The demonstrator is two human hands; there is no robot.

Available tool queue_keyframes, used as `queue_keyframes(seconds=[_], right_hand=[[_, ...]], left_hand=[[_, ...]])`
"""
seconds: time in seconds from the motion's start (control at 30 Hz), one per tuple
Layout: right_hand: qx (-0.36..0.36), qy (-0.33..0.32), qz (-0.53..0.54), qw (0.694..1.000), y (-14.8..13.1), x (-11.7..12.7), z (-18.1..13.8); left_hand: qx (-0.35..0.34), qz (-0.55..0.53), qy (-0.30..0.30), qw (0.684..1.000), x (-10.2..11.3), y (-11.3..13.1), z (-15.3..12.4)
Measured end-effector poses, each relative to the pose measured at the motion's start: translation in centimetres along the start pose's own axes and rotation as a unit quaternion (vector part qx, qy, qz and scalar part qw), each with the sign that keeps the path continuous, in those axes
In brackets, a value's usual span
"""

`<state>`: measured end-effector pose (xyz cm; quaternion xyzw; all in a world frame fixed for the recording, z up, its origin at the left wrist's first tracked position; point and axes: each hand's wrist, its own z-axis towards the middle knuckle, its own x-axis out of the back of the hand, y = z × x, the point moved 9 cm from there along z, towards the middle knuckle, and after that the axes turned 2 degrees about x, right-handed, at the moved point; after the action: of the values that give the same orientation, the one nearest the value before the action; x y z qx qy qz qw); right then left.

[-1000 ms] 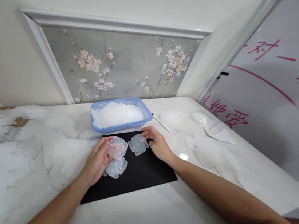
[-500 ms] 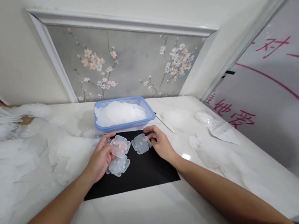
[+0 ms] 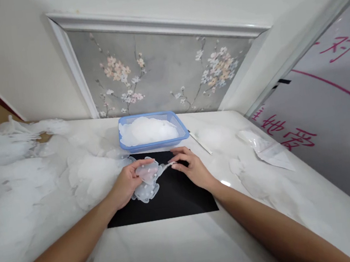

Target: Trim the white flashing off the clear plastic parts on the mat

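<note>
My left hand [image 3: 124, 185] is closed on a translucent plastic piece [image 3: 148, 171] with notched edges and small pale dots. My right hand [image 3: 192, 167] pinches another such piece [image 3: 166, 166] between thumb and fingers, tilted so that it shows nearly edge-on. The two pieces meet or overlap; whether they touch I cannot tell. Below the left hand's piece, more of the same translucent pieces [image 3: 146, 192] lie on a black mat [image 3: 184, 202]. Part of that group is hidden by my left fingers.
Behind the mat stands a blue basket [image 3: 155, 144] filled with whitish translucent pieces. Heaps of similar film-like pieces [image 3: 15, 190] cover the table's left side. A thin white-handled tool [image 3: 200, 142] lies right of the basket, and a clear plastic bag [image 3: 266, 149] lies farther right.
My right hand has lifted its piece off the mat, tilted it and brought it left against the other piece. My left hand keeps its piece. The whole view has shifted slightly.
</note>
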<state>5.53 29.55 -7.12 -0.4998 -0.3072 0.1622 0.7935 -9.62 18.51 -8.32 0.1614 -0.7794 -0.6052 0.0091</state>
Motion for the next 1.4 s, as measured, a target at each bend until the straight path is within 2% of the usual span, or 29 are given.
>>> queue_keyframes(seconds=[0.07,0.13,0.27,0.4,0.53,0.6,0.73,0.9,0.97,1.07,1.23,1.4], right_hand=[[-0.011,-0.009,0.024,1.0,-0.3,-0.4,-0.1],[-0.062,0.007,0.095,0.994,0.5,-0.6,-0.3],[-0.167,0.024,0.269,0.948,2.6,-1.3,-0.6],[-0.2,-0.004,0.391,0.898,2.7,-2.1,-0.4],[-0.214,-0.006,0.414,0.885,2.8,-2.1,-0.4],[-0.203,-0.013,0.401,0.893,2.7,-2.1,-0.4],[-0.15,-0.036,0.327,0.932,2.0,-2.4,-0.6],[-0.072,-0.032,0.155,0.985,0.8,-1.9,-0.7],[-0.034,-0.018,0.083,0.996,0.1,-1.5,-0.7],[-0.008,-0.001,0.025,1.0,-0.4,-1.1,-0.8],[0.014,0.042,-0.014,0.999,-0.7,-0.3,-0.8],[0.119,0.058,-0.082,0.988,-2.6,-0.1,-1.4]], left_hand=[[0.012,0.005,0.009,1.0,0.2,-0.4,0.1],[0.012,-0.002,0.023,1.0,0.6,-0.6,0.2],[0.004,0.003,0.044,0.999,1.1,-0.7,0.4],[-0.014,-0.001,0.045,0.999,1.1,-0.5,0.5],[-0.016,-0.01,0.02,1.0,0.5,-0.2,0.5],[-0.006,-0.024,0.013,1.0,0.4,-0.1,0.4],[0.011,-0.046,0.021,0.999,0.5,-0.1,0.4],[0.01,-0.081,0.045,0.996,0.9,-0.4,0.4],[0.006,-0.09,0.051,0.995,1.0,-0.4,0.4],[-0.002,-0.101,0.052,0.994,0.9,-0.3,0.4],[0.001,-0.113,0.049,0.992,0.9,-0.3,0.4],[0.006,-0.124,0.057,0.991,0.9,-0.4,0.3]])
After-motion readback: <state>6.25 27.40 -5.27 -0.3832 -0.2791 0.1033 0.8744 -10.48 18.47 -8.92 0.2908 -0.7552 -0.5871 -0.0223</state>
